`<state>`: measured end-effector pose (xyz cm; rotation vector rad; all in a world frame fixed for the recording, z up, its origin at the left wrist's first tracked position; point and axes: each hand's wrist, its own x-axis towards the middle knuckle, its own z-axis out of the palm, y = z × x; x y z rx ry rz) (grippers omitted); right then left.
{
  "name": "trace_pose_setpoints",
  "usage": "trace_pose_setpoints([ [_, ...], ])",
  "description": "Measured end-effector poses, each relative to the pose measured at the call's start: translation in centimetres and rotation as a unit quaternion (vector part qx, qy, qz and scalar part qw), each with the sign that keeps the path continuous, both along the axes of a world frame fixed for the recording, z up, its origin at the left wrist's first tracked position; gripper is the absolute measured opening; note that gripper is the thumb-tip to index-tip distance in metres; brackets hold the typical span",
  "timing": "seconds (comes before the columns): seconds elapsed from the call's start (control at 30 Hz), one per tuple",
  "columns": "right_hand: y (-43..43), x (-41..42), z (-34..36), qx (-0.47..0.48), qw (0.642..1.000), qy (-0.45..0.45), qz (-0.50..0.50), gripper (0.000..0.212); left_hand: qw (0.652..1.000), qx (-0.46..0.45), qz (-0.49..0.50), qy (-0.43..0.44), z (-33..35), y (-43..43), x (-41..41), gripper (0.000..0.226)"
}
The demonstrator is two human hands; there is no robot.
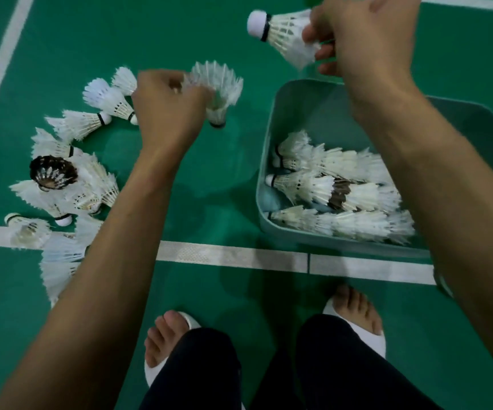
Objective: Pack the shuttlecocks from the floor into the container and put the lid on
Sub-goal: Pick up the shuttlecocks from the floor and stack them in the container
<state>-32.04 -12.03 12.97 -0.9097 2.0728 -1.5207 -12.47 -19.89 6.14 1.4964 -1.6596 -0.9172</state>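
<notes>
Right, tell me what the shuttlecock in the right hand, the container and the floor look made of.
The shuttlecock in the right hand: real-looking white feathers with visible quills, on a rounded white matte cap, probably covered cork. The container: smooth grey-green plastic, by its moulded rounded corners. The floor: green matte sports mat, likely vinyl.

Green floor, scattered shuttlecocks, teal container

Dim, diffuse light from above. Soft, faint shadows pool on the green floor at centre and toward 6 o'clock. Motion blur smears the right hand and its shuttlecock at 12 to 1 o'clock. The white feathers bloom slightly. Toward the edges the court lines bow, a wide-lens distortion.
</notes>
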Motion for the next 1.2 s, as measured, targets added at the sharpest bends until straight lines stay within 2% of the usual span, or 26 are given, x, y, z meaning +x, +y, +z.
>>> trace_pose_setpoints([
  [0.1,4.3,-2.8,0.1,0.029,0.994,0.03,-0.101,0.022,0.996,0.003,-0.032,0.08,2.4,1.6,-3.2,0.042],
  [0.23,9.0,-5.6,-1.7,0.122,0.985,0.037,-0.113,0.023,0.992,0.021,-0.067,0.102,3.0,4.0,-6.6,0.045],
  [0.3,9.9,-6.6,-3.3,0.163,0.983,0.019,-0.08,0.025,0.991,0.009,-0.089,0.099,3.3,5.6,-8.3,0.043],
  [0.43,9.8,-7.3,-5.9,0.211,0.977,0.006,0.017,0.022,0.994,-0.061,-0.091,0.021,3.8,8.4,-10.2,0.036],
  [0.63,6.7,-7.0,-8.2,0.248,0.959,0.026,0.137,0.033,0.993,-0.049,-0.101,0.034,4.2,9.2,-11.4,0.036],
  [0.8,5.0,-5.8,-9.3,0.238,0.947,-0.049,0.213,0.026,0.994,0.005,-0.109,0.03,3.6,9.0,-11.9,0.033],
  [0.97,4.9,-7.2,-9.7,0.218,0.924,-0.239,0.204,0.028,0.987,0.087,-0.126,0.047,2.3,8.1,-12.4,0.041],
  [1.03,5.4,-8.1,-9.3,0.227,0.912,-0.281,0.194,0.03,0.983,0.11,-0.136,0.054,2.0,8.1,-12.7,0.043],
  [1.13,6.5,-9.5,-7.7,0.227,0.942,-0.23,0.095,0.024,0.973,0.152,-0.169,0.045,1.7,8.5,-12.9,0.039],
  [1.2,8.1,-10.0,-6.4,0.185,0.976,-0.099,0.052,0.021,0.963,0.19,-0.194,0.006,1.6,9.0,-13.0,0.029],
])
